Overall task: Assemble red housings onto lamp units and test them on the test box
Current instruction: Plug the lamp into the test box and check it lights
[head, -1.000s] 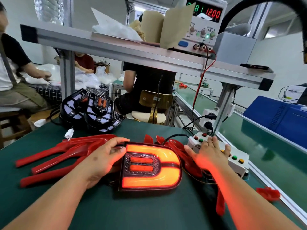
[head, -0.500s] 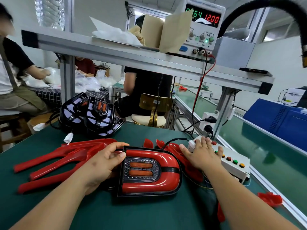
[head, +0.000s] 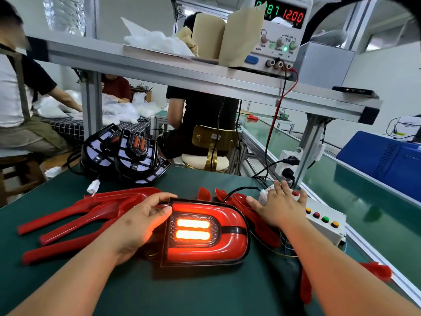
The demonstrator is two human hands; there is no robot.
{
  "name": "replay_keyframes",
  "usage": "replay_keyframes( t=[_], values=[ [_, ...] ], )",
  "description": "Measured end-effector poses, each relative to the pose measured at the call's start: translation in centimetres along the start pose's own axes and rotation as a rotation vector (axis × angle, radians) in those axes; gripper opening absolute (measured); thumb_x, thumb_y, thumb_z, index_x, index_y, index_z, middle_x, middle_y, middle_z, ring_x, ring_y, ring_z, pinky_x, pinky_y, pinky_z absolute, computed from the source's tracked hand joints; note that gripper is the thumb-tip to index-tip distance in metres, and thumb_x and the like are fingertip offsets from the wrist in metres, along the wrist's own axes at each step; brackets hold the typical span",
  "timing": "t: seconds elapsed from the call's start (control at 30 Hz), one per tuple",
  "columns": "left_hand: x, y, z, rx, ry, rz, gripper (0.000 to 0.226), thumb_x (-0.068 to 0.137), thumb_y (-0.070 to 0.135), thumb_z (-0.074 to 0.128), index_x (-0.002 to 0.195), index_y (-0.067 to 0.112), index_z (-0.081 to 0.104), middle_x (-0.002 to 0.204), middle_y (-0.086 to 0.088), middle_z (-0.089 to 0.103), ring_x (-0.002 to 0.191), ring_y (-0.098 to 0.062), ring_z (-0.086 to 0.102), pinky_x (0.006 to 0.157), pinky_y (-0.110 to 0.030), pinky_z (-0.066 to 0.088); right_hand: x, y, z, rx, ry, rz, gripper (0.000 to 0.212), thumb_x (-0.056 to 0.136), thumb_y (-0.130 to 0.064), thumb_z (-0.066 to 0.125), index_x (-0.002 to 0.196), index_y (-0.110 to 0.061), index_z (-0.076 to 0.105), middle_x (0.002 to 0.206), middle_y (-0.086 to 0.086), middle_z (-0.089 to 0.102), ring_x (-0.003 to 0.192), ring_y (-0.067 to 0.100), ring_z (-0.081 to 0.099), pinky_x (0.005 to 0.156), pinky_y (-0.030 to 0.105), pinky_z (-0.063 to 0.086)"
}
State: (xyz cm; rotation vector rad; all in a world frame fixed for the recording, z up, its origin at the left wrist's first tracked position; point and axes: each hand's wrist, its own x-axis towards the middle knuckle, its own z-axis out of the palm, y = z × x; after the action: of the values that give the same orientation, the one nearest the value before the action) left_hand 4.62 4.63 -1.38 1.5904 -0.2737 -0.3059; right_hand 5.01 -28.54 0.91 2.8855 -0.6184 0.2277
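Lamp unit (head: 205, 233) in its red cover lies flat on the green table mat (head: 205, 293), nearest the camera, its two centre bars glowing bright. Left hand (head: 141, 224) grips its left edge, thumb and forefinger curled round the top corner. Right hand (head: 280, 206) lies spread flat on the white test box (head: 328, 222) just beside it. Loose red housings (head: 75, 222) are piled at left, black bare units (head: 127, 156) beyond, and the power supply (head: 282, 30) on the shelf reads 12.00

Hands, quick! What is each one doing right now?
Left hand: holds the lit lamp unit by its edge.
Right hand: open, fingers pressing on the test box.
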Motion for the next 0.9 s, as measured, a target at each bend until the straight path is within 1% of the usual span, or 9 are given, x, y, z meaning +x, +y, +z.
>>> replay_keyframes(
  t=[0.23,0.4,0.53,0.57,0.63,0.7,0.77,0.83,0.9],
  values=[
    [0.1,0.1,0.0,-0.012,0.009,-0.015,0.027,0.100,0.018,0.049,0.113,0.036,0.065,0.108,-0.011,0.072,0.104,-0.030,0.068,0.091,-0.052,0.054,-0.2,0.2,-0.2,0.004,-0.004,-0.005,0.106,0.076,-0.088,0.005,0.152,-0.018,0.027,0.164,0.000,0.008,0.151,0.017,-0.006,0.114,0.057,-0.010],
    [0.2,0.4,0.0,0.010,0.005,-0.019,0.026,0.100,0.020,0.050,0.114,0.035,0.065,0.104,-0.007,0.074,0.102,-0.027,0.069,0.092,-0.051,0.054,-0.2,0.1,-0.2,0.013,0.002,0.002,0.102,0.078,-0.086,0.007,0.152,-0.018,0.027,0.164,0.000,0.007,0.151,0.017,-0.006,0.114,0.057,-0.009],
    [0.1,0.5,0.1,-0.001,0.003,-0.032,0.025,0.100,0.019,0.050,0.116,0.033,0.064,0.110,-0.011,0.070,0.105,-0.029,0.067,0.093,-0.054,0.053,-0.1,0.0,0.0,-0.005,-0.003,0.005,0.099,0.081,-0.085,0.011,0.153,-0.018,0.025,0.164,0.000,0.006,0.151,0.017,-0.007,0.114,0.056,-0.010],
    [0.1,0.6,0.1,-0.003,0.007,-0.034,0.025,0.100,0.019,0.051,0.116,0.033,0.064,0.111,-0.012,0.070,0.105,-0.030,0.067,0.093,-0.054,0.054,0.0,0.0,0.1,-0.006,-0.004,0.005,0.095,0.084,-0.082,0.013,0.153,-0.017,0.025,0.164,0.000,0.006,0.151,0.017,-0.007,0.114,0.056,-0.010],
    [-0.1,0.8,0.3,-0.007,0.005,-0.039,0.025,0.100,0.019,0.051,0.116,0.032,0.064,0.113,-0.012,0.069,0.104,-0.030,0.068,0.092,-0.056,0.053,0.2,0.0,0.1,0.026,0.009,0.007,0.080,0.092,-0.071,0.018,0.151,-0.018,0.030,0.164,0.000,0.011,0.151,0.016,-0.004,0.114,0.056,-0.009],
    [-0.1,0.9,0.4,-0.001,-0.006,-0.043,0.025,0.101,0.019,0.050,0.117,0.032,0.063,0.113,-0.012,0.069,0.105,-0.030,0.068,0.095,-0.058,0.051,0.3,0.0,0.1,0.062,0.055,0.015,0.065,0.098,-0.057,0.024,0.146,-0.017,0.040,0.162,0.002,0.021,0.151,0.017,0.003,0.115,0.056,-0.007],
    [-0.1,1.0,0.5,0.009,-0.007,-0.051,0.025,0.101,0.020,0.050,0.118,0.032,0.063,0.113,-0.010,0.069,0.105,-0.029,0.068,0.096,-0.057,0.051,0.1,0.0,0.1,0.070,0.108,0.026,0.054,0.099,-0.048,0.033,0.139,-0.015,0.048,0.157,0.002,0.032,0.150,0.018,0.013,0.115,0.054,-0.005],
    [-0.2,1.1,0.5,0.008,-0.003,-0.054,0.025,0.101,0.019,0.050,0.118,0.031,0.063,0.112,-0.010,0.070,0.104,-0.028,0.068,0.095,-0.055,0.052,-0.1,0.0,0.1,0.065,0.160,0.012,0.039,0.097,-0.036,0.042,0.127,-0.016,0.057,0.145,0.002,0.047,0.144,0.018,0.027,0.115,0.052,0.002],
    [-0.3,1.1,0.5,0.007,0.001,-0.058,0.025,0.101,0.018,0.050,0.118,0.031,0.063,0.111,-0.009,0.070,0.103,-0.028,0.069,0.094,-0.054,0.053,-0.3,0.0,-0.1,0.080,0.218,-0.026,0.026,0.094,-0.027,0.047,0.114,-0.018,0.061,0.129,0.000,0.056,0.133,0.018,0.040,0.115,0.048,0.014]
  ],
)
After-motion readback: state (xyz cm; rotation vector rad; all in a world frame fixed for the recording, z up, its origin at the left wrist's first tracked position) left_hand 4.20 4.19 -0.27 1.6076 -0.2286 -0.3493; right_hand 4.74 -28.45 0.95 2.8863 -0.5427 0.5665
